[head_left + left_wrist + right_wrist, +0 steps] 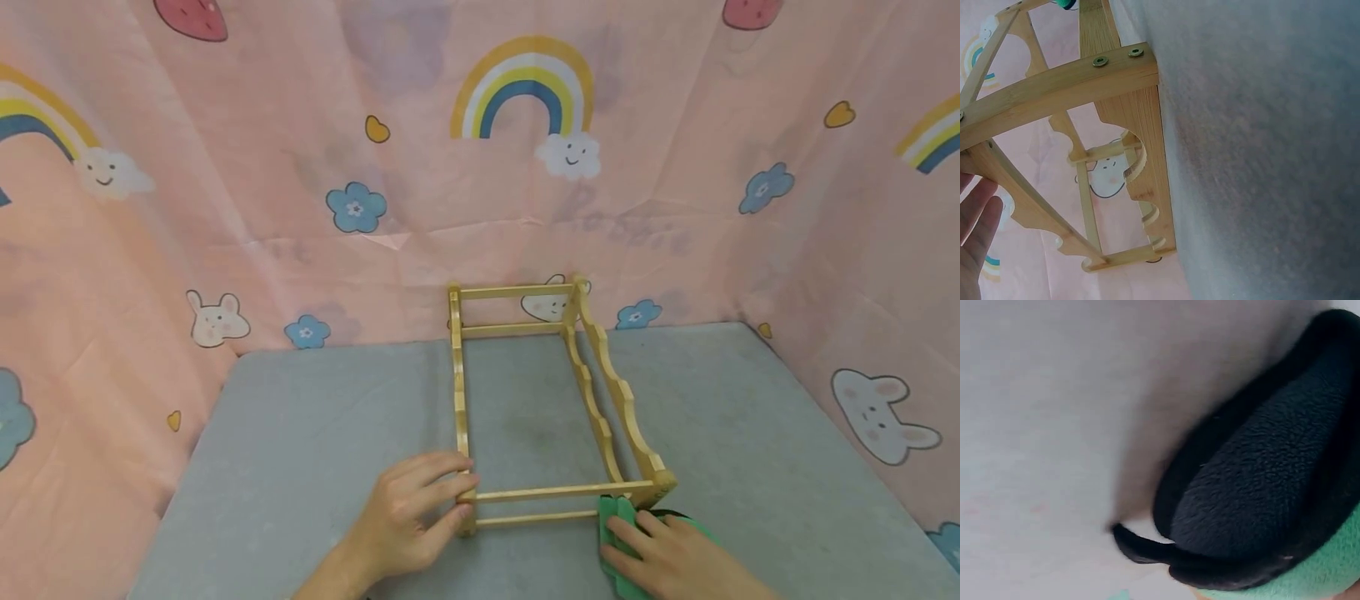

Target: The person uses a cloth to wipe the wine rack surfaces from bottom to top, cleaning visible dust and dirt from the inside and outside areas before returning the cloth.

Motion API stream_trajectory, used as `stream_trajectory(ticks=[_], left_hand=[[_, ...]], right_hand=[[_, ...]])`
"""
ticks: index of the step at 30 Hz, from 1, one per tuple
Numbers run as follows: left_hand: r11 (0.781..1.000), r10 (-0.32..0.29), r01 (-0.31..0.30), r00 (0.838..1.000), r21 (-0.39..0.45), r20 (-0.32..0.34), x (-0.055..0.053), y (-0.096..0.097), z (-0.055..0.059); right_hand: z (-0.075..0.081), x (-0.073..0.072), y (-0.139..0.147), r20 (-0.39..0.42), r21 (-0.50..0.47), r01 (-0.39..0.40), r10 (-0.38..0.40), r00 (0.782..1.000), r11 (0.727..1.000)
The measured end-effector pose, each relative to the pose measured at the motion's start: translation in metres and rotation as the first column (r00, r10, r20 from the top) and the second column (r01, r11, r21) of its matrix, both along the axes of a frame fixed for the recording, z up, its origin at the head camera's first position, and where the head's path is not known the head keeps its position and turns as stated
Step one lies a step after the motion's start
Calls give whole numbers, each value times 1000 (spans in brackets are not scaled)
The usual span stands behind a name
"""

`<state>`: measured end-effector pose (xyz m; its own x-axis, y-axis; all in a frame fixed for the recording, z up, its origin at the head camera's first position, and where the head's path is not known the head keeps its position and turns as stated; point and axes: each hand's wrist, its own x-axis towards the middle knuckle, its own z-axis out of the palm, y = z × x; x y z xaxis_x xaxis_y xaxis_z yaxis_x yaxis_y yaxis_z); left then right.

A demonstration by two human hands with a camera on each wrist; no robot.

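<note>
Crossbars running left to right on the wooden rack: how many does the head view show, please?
4: a far upper bar, a far lower bar, a near upper bar and a near lower bar, whose right end is hidden behind the green fabric item.

Pale-yellow wooden rack w/ scalloped side rails (459, 375) fills ctr to lower ctr of frame, on grey tabletop (330, 425). Person's L hand (411, 512), bottom ctr, pinches its near-L corner. R hand (678, 554), bottom R of ctr, grips green folded soft-looking pad w/ black edge (609, 537) by near-R corner. Upper half: pink fabric backdrop (262, 167) w/ rainbows (525, 62), clouds (572, 156), blue flowers (356, 207), white bunnies (217, 321), etc.
</note>
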<state>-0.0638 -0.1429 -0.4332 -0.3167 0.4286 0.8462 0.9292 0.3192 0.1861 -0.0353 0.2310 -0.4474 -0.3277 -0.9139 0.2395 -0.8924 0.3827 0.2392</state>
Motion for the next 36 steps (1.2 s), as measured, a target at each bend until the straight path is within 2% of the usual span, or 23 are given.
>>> stream_trajectory(ticks=[7, 12, 21, 25, 29, 36], left_hand=[[1000, -3, 3, 1000, 1, 6, 0, 1, 0], [1000, -8, 8, 1000, 6, 0, 0, 1, -1], [1000, -16, 16, 1000, 12, -5, -1, 1, 0], [1000, -15, 15, 1000, 11, -2, -1, 1, 0], [1000, -16, 16, 1000, 11, 0, -1, 2, 0], [1000, -16, 16, 1000, 12, -17, -1, 1, -1]], right_hand=[[2, -1, 15, -14, -26, -52, 51, 999, 998], [10, -1, 24, -76, -90, -81, 74, 994, 993], [38, 3, 33, -135, -176, -115, 92, 987, 978], [44, 2, 32, -170, -265, -137, 94, 981, 954], [46, 3, 30, -171, -302, -123, 73, 982, 945], [49, 4, 16, -97, -231, -57, 36, 995, 971]])
